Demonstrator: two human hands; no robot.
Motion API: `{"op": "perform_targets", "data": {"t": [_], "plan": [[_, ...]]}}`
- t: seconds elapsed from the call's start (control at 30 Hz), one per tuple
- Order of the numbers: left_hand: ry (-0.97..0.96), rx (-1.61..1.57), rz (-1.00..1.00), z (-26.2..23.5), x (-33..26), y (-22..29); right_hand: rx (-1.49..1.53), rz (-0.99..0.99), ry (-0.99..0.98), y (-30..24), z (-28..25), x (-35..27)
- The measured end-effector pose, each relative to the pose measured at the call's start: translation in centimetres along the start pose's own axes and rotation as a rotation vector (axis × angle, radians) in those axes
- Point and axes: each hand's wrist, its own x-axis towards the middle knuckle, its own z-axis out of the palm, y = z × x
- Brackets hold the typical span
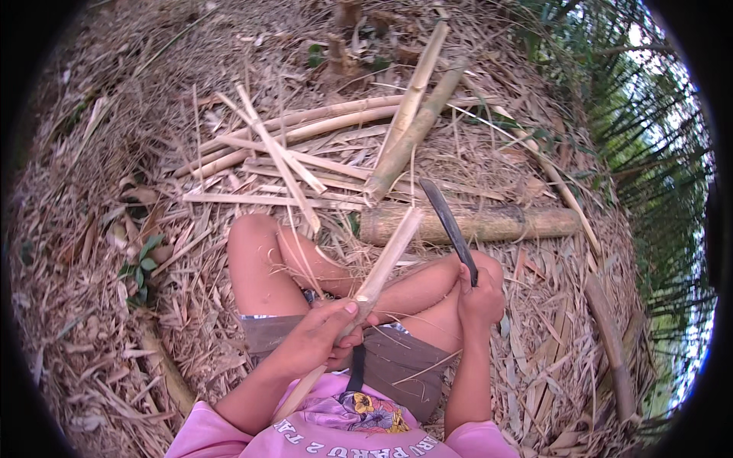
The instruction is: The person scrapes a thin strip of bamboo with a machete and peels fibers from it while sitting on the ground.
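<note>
Closed around a split bamboo strip (391, 256), my left hand (330, 330) is over my lap. The strip slants from my waist up and away to the right, its pale far end above my crossed legs. In my right hand (481, 296), by my right knee, is a machete (447, 221); its dark blade points up and slightly left, apart from the strip. The machete's handle is mostly hidden in my fist. Thin shavings lie on my legs and brown shorts.
Ahead of my legs lies a thick bamboo log (489, 224), with a split bamboo pole (416, 137) leaning across it. Several pale bamboo strips (282, 160) are piled at the front left. A dry pole (611, 347) lies at the right. Dry leaves cover the ground; green foliage stands far right.
</note>
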Motion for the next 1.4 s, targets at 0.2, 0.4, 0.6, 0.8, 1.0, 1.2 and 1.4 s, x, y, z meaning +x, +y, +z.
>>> {"op": "perform_targets", "data": {"t": [0.2, 0.4, 0.6, 0.8, 1.0, 1.2, 1.4], "plan": [[-0.102, -0.324, -0.077, -2.0, 0.6, -1.5, 0.094, 0.083, 0.018, 0.7, 0.7, 0.8], [-0.213, -0.584, -0.099, -3.4, 1.9, -2.6, -0.135, 0.022, -0.085, -0.2, 0.8, 0.3], [-0.150, -0.419, 0.019, -2.5, 1.2, -1.3, -0.075, -0.030, -0.014, 0.3, 1.5, -0.3], [-0.083, -0.198, 0.061, -0.9, 0.2, 0.6, 0.111, -0.010, 0.026, 1.0, 1.1, 0.3], [-0.055, -0.150, 0.087, -0.7, 0.7, -0.6, 0.646, 0.008, -0.106, -0.7, -2.7, -2.0], [-0.111, -0.058, -0.045, -0.4, -0.6, 1.3, 0.758, -0.390, -0.097, -5.6, -5.6, -4.7], [-0.109, 0.043, 0.078, 0.2, -0.5, 1.4, 0.581, -0.559, -0.091, -8.0, -5.9, -4.5]]}}
